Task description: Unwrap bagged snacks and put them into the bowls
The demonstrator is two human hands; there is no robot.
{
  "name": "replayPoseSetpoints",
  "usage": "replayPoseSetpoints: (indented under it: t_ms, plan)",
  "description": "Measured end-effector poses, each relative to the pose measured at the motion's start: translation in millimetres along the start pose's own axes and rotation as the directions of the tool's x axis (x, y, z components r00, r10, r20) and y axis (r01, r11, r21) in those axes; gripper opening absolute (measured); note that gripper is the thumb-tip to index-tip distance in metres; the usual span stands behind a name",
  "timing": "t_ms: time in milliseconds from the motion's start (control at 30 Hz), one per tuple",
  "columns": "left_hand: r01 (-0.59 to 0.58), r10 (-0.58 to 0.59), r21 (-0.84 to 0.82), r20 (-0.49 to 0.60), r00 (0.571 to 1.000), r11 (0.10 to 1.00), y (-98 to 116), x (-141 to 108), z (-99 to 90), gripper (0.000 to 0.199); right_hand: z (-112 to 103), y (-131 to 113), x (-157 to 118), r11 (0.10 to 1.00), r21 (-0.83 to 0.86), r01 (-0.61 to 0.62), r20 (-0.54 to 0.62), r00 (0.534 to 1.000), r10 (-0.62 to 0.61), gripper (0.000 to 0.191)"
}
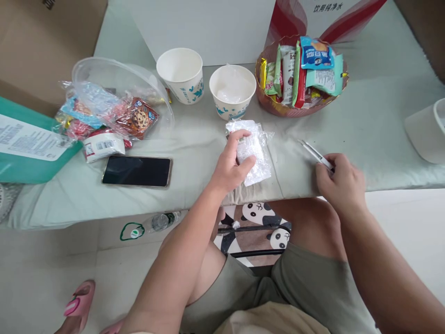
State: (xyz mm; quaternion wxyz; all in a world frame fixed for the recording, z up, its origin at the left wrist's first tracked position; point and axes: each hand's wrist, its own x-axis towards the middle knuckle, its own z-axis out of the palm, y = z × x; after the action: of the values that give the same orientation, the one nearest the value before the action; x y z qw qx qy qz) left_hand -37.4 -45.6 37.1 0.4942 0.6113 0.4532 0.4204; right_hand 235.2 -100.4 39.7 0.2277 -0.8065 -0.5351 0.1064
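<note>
My left hand (pixel 233 163) lies on a clear crinkled plastic packet (pixel 255 155) near the table's front edge, thumb and index finger apart on top of it. To the right, my right hand (pixel 342 182) is closed round the rear end of a slim white-and-grey cutter (pixel 315 154), whose tip points up and left over the cloth. Just behind the packet stands a paper cup (pixel 232 104) with crumpled clear plastic inside. Another paper cup (pixel 184 79) is to its left. A reddish bowl (pixel 292 109) full of wrapped snacks sits behind and between my hands.
A black phone (pixel 137 171) lies at the front left, below a tipped clear tub (pixel 168 109) with wrapped snacks. A green package (pixel 34 144) is at the far left, a white container (pixel 426 132) at the far right. A large white box (pixel 208 28) stands behind the cups.
</note>
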Motion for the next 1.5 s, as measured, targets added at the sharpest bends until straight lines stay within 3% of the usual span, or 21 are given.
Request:
replayPoseSetpoints:
  t_ms: [67,167,300,400,467,600,700,767,833,967,1067,1233,1500]
  plan:
    - [-0.024,0.025,0.026,-0.030,0.999,0.999,-0.8,0.3,-0.3,0.063,-0.8,-12.6,-7.0,0.965,0.244,-0.094,0.095,0.993,0.073,0.018]
    - [-0.023,0.023,0.035,-0.028,0.999,0.999,1.4,0.6,-1.2,0.074,2.9,-34.1,-16.1,0.796,0.579,-0.173,0.247,0.968,0.031,0.020]
    - [0.004,-0.008,0.080,0.050,0.999,0.997,9.8,-1.4,-3.6,0.052,9.8,-64.9,-19.1,0.695,0.706,-0.133,0.279,0.955,-0.101,0.016]
    - [-0.021,0.017,0.151,0.027,0.999,0.988,14.7,-3.5,-6.5,0.045,10.3,-88.6,-19.3,0.641,0.755,-0.138,0.335,0.922,-0.196,0.010]
    - [-0.016,0.015,0.201,0.005,1.000,0.980,16.0,-4.5,-8.9,0.044,10.0,-103.7,-20.1,0.646,0.753,-0.128,0.352,0.907,-0.230,0.008]
    - [-0.053,0.059,0.268,-0.014,0.998,0.962,15.9,-5.2,-12.8,0.041,14.4,-128.4,-20.9,0.683,0.731,-0.003,0.256,0.928,-0.270,0.019]
    - [-0.071,0.084,0.256,-0.039,0.996,0.964,15.3,-5.6,-14.3,0.038,18.7,-137.0,-21.0,0.696,0.711,0.095,0.252,0.890,-0.380,0.023]
    - [-0.046,0.066,0.247,-0.075,0.995,0.968,14.6,-5.4,-15.4,0.039,19.3,-135.7,-22.2,0.702,0.706,0.094,0.309,0.851,-0.425,0.023]
    - [-0.018,0.045,0.232,-0.111,0.993,0.973,13.1,-4.5,-16.7,0.041,18.2,-128.9,-24.2,0.717,0.694,0.060,0.348,0.844,-0.408,0.021]
    - [0.040,-0.019,0.151,-0.140,0.990,0.988,9.6,-1.2,-17.0,0.046,15.1,-109.3,-28.2,0.781,0.621,0.061,0.269,0.920,-0.286,0.017]
    - [0.020,0.002,0.168,-0.127,0.992,0.986,10.4,0.7,-14.0,0.047,13.7,-102.0,-30.2,0.832,0.549,0.082,0.227,0.943,-0.243,0.026]
    - [-0.044,0.080,0.344,-0.092,0.993,0.938,13.5,3.0,-8.0,0.047,9.3,-111.6,-34.5,0.868,0.446,0.218,0.124,0.945,-0.301,0.048]
    - [-0.139,0.163,0.421,-0.021,0.986,0.896,2.7,2.1,-8.1,0.045,6.6,-115.0,-45.8,0.880,0.319,0.352,0.167,0.893,-0.418,0.055]
